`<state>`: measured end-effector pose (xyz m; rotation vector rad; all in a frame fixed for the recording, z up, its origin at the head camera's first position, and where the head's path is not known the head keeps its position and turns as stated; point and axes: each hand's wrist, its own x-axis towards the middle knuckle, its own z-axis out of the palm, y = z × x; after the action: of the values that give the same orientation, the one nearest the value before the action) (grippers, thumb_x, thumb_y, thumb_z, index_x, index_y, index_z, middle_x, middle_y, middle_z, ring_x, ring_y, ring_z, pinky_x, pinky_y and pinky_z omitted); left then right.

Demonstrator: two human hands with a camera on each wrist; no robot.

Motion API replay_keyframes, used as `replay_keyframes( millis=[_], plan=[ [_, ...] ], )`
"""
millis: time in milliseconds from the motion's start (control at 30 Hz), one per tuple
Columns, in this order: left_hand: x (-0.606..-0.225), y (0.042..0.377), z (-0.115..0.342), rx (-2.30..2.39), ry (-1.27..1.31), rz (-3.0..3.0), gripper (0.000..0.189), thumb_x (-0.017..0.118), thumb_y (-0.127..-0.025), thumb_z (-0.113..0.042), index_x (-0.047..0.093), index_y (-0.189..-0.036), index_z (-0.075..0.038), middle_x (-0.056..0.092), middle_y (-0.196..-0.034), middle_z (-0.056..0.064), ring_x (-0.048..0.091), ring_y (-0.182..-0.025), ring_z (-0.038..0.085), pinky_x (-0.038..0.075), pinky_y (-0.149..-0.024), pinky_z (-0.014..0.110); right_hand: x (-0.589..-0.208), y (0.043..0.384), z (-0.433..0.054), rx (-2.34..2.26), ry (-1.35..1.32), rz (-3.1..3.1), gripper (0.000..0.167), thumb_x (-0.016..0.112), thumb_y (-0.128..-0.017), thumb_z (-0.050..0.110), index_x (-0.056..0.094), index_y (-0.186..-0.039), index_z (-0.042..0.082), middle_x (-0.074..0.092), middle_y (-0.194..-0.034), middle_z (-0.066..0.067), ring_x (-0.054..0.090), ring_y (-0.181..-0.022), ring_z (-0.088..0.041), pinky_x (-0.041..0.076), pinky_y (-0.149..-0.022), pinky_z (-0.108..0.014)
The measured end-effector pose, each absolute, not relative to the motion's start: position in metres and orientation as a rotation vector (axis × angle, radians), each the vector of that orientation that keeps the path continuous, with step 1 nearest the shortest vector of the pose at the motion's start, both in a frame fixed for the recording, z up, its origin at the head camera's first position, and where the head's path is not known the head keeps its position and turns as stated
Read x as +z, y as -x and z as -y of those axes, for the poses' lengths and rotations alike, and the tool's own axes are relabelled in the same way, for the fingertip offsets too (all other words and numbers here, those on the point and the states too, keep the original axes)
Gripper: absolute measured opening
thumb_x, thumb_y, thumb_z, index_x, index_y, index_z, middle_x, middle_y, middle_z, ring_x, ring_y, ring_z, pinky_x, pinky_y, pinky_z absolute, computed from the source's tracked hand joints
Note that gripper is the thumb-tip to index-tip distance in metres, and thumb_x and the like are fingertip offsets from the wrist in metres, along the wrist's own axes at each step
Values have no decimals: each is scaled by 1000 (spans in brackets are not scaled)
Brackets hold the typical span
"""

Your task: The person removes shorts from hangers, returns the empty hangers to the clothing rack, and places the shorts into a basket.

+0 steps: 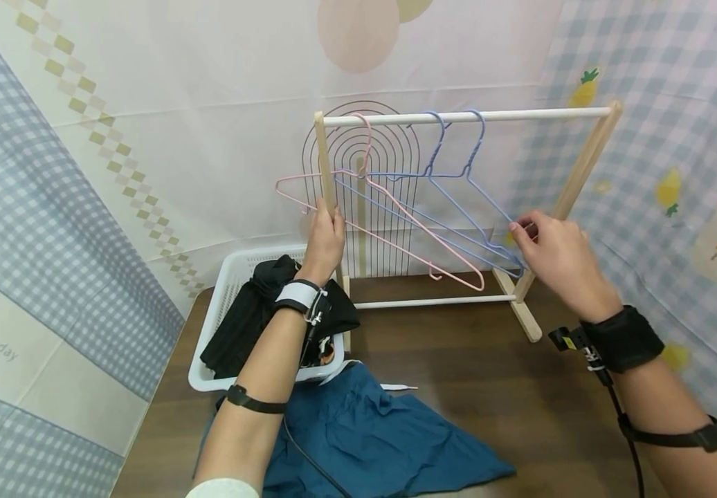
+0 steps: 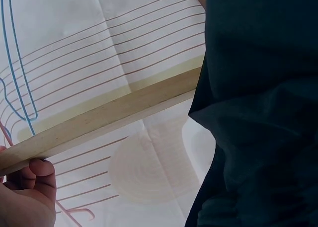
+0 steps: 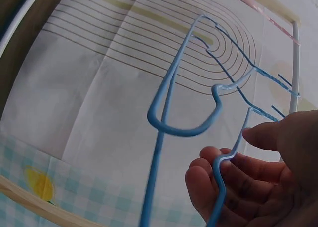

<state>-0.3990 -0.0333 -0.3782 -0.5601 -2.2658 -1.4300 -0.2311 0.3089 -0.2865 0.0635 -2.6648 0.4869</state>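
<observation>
In the head view my left hand point(image 1: 326, 238) grips the left wooden post point(image 1: 324, 162) of a small clothes rack. That post runs through the left fingers point(image 2: 42, 175) in the left wrist view too. My right hand point(image 1: 560, 256) pinches the sloping arm of the rightmost blue hanger point(image 1: 475, 155) between thumb and fingers. In the right wrist view its wire point(image 3: 241, 137) passes between thumb and fingertips. A second blue hanger point(image 1: 438, 149) hangs just left of it. Beside the left post hangs a pink hanger point(image 1: 417, 223), hooked on the white top rod point(image 1: 520, 115).
A white basket point(image 1: 228, 277) with black clothes point(image 1: 252, 311) stands at the rack's left foot. Dark teal cloth point(image 1: 371, 432) lies spread on the brown table point(image 1: 489, 387) in front, and fills the right of the left wrist view. Patterned curtains hang behind and beside.
</observation>
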Motion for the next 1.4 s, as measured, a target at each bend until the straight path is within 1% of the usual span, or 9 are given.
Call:
replay_keyframes(
  millis=[267, 467, 567, 633, 833, 1000, 1100, 1300, 1400],
  plan=[
    [-380, 401, 34, -1406, 565, 2272, 19, 39, -115, -15, 45, -124, 2, 47, -87, 11, 48, -70, 25, 42, -63, 37, -293, 229, -311, 532, -77, 2660, 38, 55, -111, 28, 68, -121, -6, 72, -107, -27, 68, -91, -40, 49, -76, -55],
    [-380, 400, 36, -1418, 558, 2285, 18, 40, -115, -14, 45, -122, 2, 48, -89, 13, 49, -71, 25, 43, -64, 38, -297, 220, -309, 531, -74, 2615, 37, 56, -111, 26, 64, -126, -7, 63, -123, -33, 60, -111, -49, 45, -90, -63],
    [-381, 398, 37, -1411, 558, 2306, 18, 41, -115, -15, 46, -120, 1, 48, -88, 11, 49, -72, 24, 43, -64, 37, -299, 209, -304, 512, -77, 2545, 35, 59, -110, 24, 64, -125, -7, 59, -127, -34, 54, -116, -52, 41, -92, -65],
    [-381, 396, 39, -1403, 571, 2317, 17, 42, -115, -15, 46, -119, 1, 49, -87, 11, 49, -71, 24, 43, -63, 36, -300, 201, -300, 508, -88, 2491, 32, 62, -108, 20, 65, -123, -7, 58, -125, -34, 52, -115, -53, 39, -92, -64],
    [-380, 391, 45, -1339, 606, 2313, 15, 46, -114, -15, 50, -115, -1, 50, -84, 11, 50, -68, 24, 42, -59, 34, -303, 184, -288, 517, -145, 2352, 22, 66, -104, 10, 67, -118, -8, 57, -108, -28, 47, -105, -49, 33, -86, -57],
    [-377, 389, 51, -1314, 590, 2304, 22, 47, -114, -21, 52, -116, 0, 49, -97, 14, 49, -80, 26, 43, -68, 36, -308, 175, -277, 511, -204, 2262, 17, 69, -101, 5, 70, -112, -6, 60, -100, -25, 50, -95, -45, 33, -81, -51],
    [-374, 388, 55, -1321, 585, 2320, 25, 51, -113, -22, 51, -123, 1, 51, -105, 17, 52, -88, 28, 45, -75, 39, -312, 169, -271, 516, -221, 2243, 15, 69, -100, 5, 71, -111, -6, 61, -98, -23, 49, -90, -41, 31, -78, -46],
    [-368, 384, 60, -1308, 587, 2331, 40, 60, -109, -23, 49, -138, 1, 55, -124, 18, 59, -113, 30, 51, -96, 40, -321, 156, -262, 549, -238, 2244, 13, 70, -99, 4, 71, -111, -3, 62, -98, -21, 51, -88, -37, 31, -76, -42],
    [-367, 378, 64, -1298, 604, 2328, 41, 61, -109, -25, 49, -140, 0, 56, -125, 17, 59, -115, 30, 51, -97, 40, -326, 150, -259, 573, -250, 2238, 14, 71, -99, 3, 71, -111, -3, 62, -98, -20, 51, -89, -35, 31, -77, -41]
  ],
)
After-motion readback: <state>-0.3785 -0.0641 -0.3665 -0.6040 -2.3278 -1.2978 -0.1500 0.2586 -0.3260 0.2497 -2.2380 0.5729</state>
